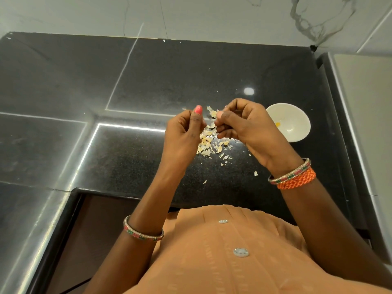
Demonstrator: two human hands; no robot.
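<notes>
Pinching what seems garlic skin (212, 112).

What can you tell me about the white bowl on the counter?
The white bowl is small, round and glossy, like glazed ceramic. It stands upright on the black counter, right of the scattered peels, near the counter's right edge. It is almost empty: only a small yellow bit lies near its bottom. The right hand, raised in front, hides part of its left rim.
</notes>
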